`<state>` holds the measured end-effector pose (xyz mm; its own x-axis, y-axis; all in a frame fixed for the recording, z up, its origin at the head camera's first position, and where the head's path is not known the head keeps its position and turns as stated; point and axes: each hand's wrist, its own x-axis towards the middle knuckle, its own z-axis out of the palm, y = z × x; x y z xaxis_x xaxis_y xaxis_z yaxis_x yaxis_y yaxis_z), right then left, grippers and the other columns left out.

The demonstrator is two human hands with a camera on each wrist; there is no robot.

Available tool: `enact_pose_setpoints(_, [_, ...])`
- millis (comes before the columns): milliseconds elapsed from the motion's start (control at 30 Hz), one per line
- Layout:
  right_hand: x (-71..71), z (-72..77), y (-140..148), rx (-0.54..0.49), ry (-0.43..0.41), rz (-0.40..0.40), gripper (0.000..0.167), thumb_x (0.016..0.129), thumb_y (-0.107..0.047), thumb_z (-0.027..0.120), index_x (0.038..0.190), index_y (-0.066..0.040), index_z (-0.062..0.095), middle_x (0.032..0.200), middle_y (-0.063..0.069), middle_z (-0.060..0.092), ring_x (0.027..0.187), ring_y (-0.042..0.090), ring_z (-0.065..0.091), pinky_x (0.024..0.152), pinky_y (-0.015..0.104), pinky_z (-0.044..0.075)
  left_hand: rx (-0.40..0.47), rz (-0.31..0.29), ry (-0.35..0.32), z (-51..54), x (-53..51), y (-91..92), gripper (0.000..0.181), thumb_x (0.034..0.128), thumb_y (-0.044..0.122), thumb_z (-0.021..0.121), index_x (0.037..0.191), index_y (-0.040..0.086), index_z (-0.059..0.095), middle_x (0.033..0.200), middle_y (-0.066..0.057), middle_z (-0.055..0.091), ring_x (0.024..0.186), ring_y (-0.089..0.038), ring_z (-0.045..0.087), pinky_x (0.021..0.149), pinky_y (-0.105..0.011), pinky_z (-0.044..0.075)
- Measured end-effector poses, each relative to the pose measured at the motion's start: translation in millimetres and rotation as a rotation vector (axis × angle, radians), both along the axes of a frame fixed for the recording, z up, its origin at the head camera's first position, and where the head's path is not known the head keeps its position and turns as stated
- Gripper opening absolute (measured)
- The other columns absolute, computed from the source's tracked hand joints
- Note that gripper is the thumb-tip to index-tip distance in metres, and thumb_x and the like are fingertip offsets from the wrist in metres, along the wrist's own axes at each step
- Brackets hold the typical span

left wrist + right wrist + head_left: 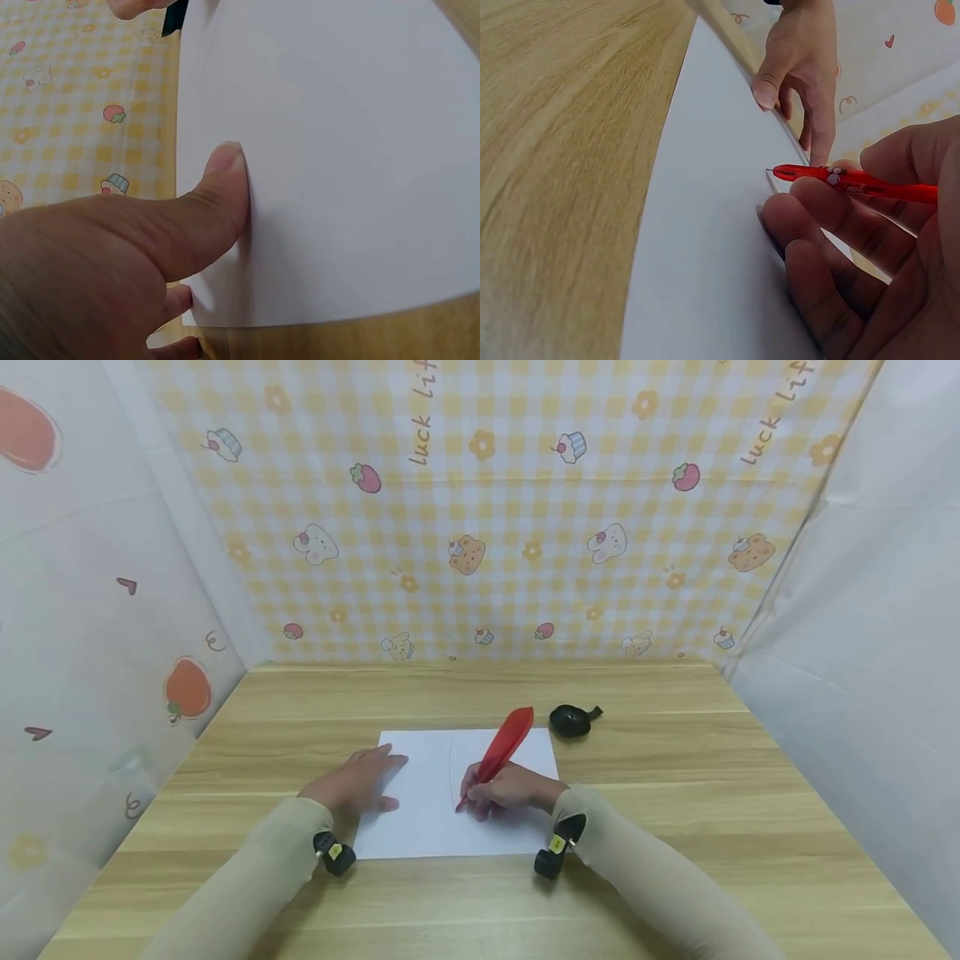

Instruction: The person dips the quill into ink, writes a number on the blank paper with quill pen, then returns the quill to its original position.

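Note:
A white sheet of paper [420, 835] lies on the wooden table, and a thin curved line runs down its middle. My right hand [506, 787] pinches a red feather pen [506, 745] between thumb and fingers. In the right wrist view the tip of the red pen [810, 173] points at the paper, at the lower end of that line in the head view. Spread over the paper's left side, my left hand [360, 781] rests with fingers extended. Its thumb [225, 202] presses the sheet in the left wrist view.
Just beyond the paper's far right corner sits a small round black object [570, 721] with a short strap-like end. Patterned cloth [480, 527] hangs behind the table [315, 693], with pale sheets at both sides. Each wrist bears a small black camera [551, 860].

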<state>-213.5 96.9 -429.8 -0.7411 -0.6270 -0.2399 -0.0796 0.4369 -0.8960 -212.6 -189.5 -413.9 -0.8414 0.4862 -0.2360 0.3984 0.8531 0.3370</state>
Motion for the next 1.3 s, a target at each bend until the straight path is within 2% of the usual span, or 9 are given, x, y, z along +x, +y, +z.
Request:
enact_pose_setpoints(467, [3.2, -0.7, 4.1, -0.018, 0.01, 0.066, 0.011, 0.092, -0.01, 0.057, 0.097, -0.01, 0.067, 0.086, 0.003, 0.07, 0.069, 0.019, 0.067, 0.06, 0.028, 0.05, -0.008, 0.01, -0.006, 0.1, -1.1, -0.2, 0.07, 0.0882, 0.03, 0.071, 0.146, 0.007, 0.041, 0.154, -0.026, 0.024, 0.139, -0.05, 0.02, 0.109, -0.064, 0.022])
enact_pose_setpoints(867, [8.8, -1.7, 6.7, 0.001, -0.001, 0.068, 0.011, 0.092, -0.012, 0.058, 0.096, -0.012, 0.068, 0.083, 0.004, 0.07, 0.069, 0.018, 0.065, 0.058, 0.027, 0.049, 0.011, 0.046, -0.028, 5.0, 3.3, 1.3, 0.07, 0.0873, 0.03, 0.072, 0.147, 0.008, 0.041, 0.155, -0.024, 0.024, 0.14, -0.047, 0.019, 0.109, -0.063, 0.021])
enact_pose_setpoints(1200, [10.7, -2.7, 11.1, -0.008, -0.009, 0.1, 0.012, 0.092, -0.01, 0.057, 0.095, -0.012, 0.069, 0.081, 0.006, 0.069, 0.067, 0.018, 0.063, 0.059, 0.027, 0.048, 0.007, 0.01, -0.014, 2.5, 1.3, 0.8, 0.071, 0.0874, 0.03, 0.072, 0.146, 0.006, 0.041, 0.154, -0.026, 0.024, 0.139, -0.05, 0.02, 0.109, -0.065, 0.021])
enact_pose_setpoints(1300, [11.5, -2.1, 12.6, -0.018, -0.01, 0.11, 0.012, 0.092, -0.01, 0.057, 0.095, -0.011, 0.069, 0.082, 0.006, 0.069, 0.067, 0.018, 0.063, 0.059, 0.027, 0.048, 0.007, 0.026, -0.025, 1.8, 1.3, 0.9, 0.071, 0.0875, 0.03, 0.072, 0.147, 0.007, 0.04, 0.155, -0.025, 0.024, 0.14, -0.049, 0.019, 0.109, -0.064, 0.021])
